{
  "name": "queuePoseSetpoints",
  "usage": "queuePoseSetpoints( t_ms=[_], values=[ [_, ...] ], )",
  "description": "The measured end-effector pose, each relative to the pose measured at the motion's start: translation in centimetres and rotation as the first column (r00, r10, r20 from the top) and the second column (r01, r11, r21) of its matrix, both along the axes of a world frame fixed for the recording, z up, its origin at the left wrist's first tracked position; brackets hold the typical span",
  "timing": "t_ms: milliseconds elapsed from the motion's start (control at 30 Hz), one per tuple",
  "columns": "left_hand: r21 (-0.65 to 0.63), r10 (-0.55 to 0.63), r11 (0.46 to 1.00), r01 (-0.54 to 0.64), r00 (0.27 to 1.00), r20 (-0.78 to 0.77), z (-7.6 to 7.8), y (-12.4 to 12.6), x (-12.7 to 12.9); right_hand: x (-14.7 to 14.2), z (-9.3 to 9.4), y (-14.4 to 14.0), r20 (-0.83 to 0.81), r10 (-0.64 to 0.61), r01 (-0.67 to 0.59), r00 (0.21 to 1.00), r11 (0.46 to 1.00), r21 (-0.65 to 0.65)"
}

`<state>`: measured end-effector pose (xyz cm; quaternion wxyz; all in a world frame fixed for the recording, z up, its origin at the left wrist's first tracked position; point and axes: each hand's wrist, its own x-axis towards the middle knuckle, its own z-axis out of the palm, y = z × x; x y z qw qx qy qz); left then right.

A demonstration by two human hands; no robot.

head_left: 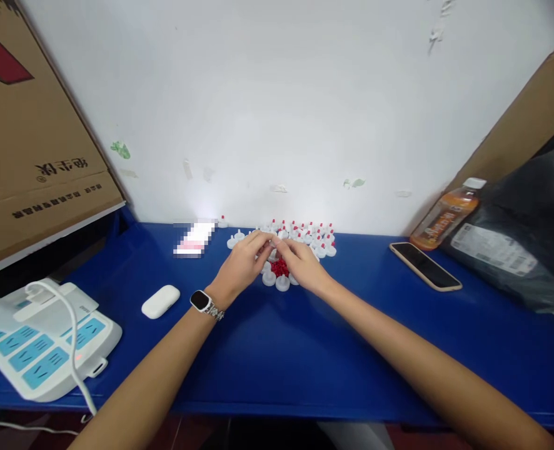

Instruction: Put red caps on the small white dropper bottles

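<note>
My left hand point(245, 261), with a watch point(202, 301) on its wrist, has its fingers pinched together above the table's middle. My right hand point(304, 264) meets it, its fingertips also pinched. Whatever small piece they hold is mostly hidden by the fingers. Just below them lies a heap of small red tips point(281, 269), ringed by translucent white nozzle caps point(282, 284). Behind the hands, several white caps with red tips point(311, 235) stand upright in a cluster. A few white caps without red tips point(235, 239) lie behind my left hand.
On the blue table point(277, 356) are a white earbud case point(161, 302) and a power strip point(47, 356) with a cable at left. A phone point(425, 266), an orange drink bottle point(448, 215) and a dark plastic parcel point(516, 231) lie right. A white wall point(267, 112) closes the back.
</note>
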<state>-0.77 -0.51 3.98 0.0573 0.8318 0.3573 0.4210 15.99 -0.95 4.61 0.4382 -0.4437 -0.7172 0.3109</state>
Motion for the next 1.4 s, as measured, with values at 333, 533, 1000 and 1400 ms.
queuePoseSetpoints(
  t_ms=[333,533,1000,1400],
  values=[
    [-0.110,0.085,0.991,-0.079,0.995,0.050,-0.3,0.7,-3.5,-1.2,1.8,4.6,-0.210,0.185,-0.219,0.960,0.964,-0.152],
    [-0.334,0.275,0.893,-0.300,0.954,-0.123,-1.0,1.3,-5.7,-4.0,2.6,11.3,0.202,0.020,-0.039,0.979,0.995,0.089],
    [-0.591,0.110,0.757,-0.280,0.945,-0.308,-1.0,1.0,-6.2,-8.8,2.1,17.8,0.796,0.116,-0.135,0.595,0.990,-0.043],
    [-0.617,0.146,0.758,-0.212,0.977,-0.156,-2.3,2.0,-7.1,-16.0,0.6,18.7,0.715,-0.086,0.122,0.693,0.993,0.001]
  ],
)
